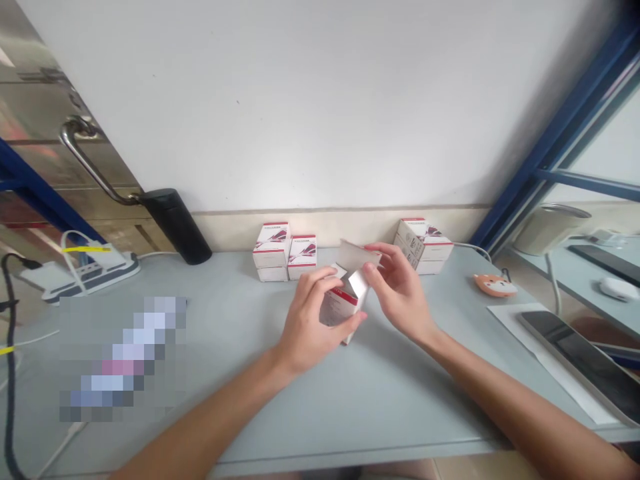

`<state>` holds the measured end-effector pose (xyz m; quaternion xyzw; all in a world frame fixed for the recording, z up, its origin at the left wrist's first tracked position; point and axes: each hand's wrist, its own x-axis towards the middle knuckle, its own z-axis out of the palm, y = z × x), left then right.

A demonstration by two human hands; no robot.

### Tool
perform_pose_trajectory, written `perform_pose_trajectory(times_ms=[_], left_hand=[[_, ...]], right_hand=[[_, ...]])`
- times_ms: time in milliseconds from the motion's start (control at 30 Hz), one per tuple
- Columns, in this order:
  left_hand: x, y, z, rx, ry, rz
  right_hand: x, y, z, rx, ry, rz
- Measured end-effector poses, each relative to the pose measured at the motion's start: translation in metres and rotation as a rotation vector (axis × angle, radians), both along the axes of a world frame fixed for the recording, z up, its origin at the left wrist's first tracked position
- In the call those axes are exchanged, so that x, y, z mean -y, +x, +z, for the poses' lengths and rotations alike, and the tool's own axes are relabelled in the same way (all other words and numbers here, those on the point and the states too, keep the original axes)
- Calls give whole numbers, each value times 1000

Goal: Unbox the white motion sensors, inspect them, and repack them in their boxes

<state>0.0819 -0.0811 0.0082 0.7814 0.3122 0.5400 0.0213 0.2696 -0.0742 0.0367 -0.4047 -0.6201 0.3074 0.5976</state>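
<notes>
In the middle of the desk is a small white cardboard box (340, 307) with a red stripe, its top flaps raised. My left hand (311, 320) wraps round its near and left side, thumb along the front. At the upper right, my right hand (397, 288) pinches a lifted flap between thumb and fingers. What lies inside the box cannot be made out. Behind, against the wall, similar boxes (273, 239) stand stacked at the left. More of them (434, 250) stand at the right, beyond my right hand.
A black cylinder (175, 223) stands at the back left, near a white power strip (95, 270). Something blurred out (127, 360) lies front left. To the right are an orange animal-faced case (495, 285), a white paper (543, 360) and a dark-screened phone (583, 363). A blue frame (530, 153) borders the desk.
</notes>
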Motion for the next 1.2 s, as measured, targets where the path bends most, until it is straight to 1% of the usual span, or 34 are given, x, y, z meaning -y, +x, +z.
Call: perform_pose_trajectory(times_ms=[67, 200, 267, 333, 367, 433, 500, 567, 667, 833, 933, 1033, 1133, 1200], left_hand=[[-2, 0, -1, 14, 29, 1], [-4, -1, -2, 58, 97, -43], [-6, -1, -4, 65, 82, -52], [-7, -1, -6, 61, 40, -71], [-8, -1, -8, 67, 34, -75], [-11, -3, -9, 111, 77, -49], [-13, -5, -8, 166, 111, -32], [-14, -8, -3, 145, 56, -39], [-13, -12, 7, 26, -45, -55], [-14, -16, 13, 3, 12, -154], [-16, -19, 16, -4, 14, -199], [-15, -21, 21, 36, -17, -217], [-13, -22, 26, 81, -57, -214], [-12, -23, 28, 84, -79, -224]], right_hand=[[2, 0, -1, 54, 96, 55], [4, 6, 2, 126, 167, 159], [4, 9, 4, 172, 208, 242], [4, 9, 6, 191, 221, 274], [5, 8, 5, 190, 220, 264], [5, 4, 4, 191, 227, 225], [6, 1, 3, 194, 266, 190], [6, 1, 3, 214, 316, 170], [5, 4, 5, 275, 375, 178], [7, 8, 7, 371, 442, 232], [9, 5, 6, 386, 471, 162], [11, 1, 4, 390, 483, 90], [11, 0, 4, 403, 531, 89], [11, 0, 5, 399, 534, 106]])
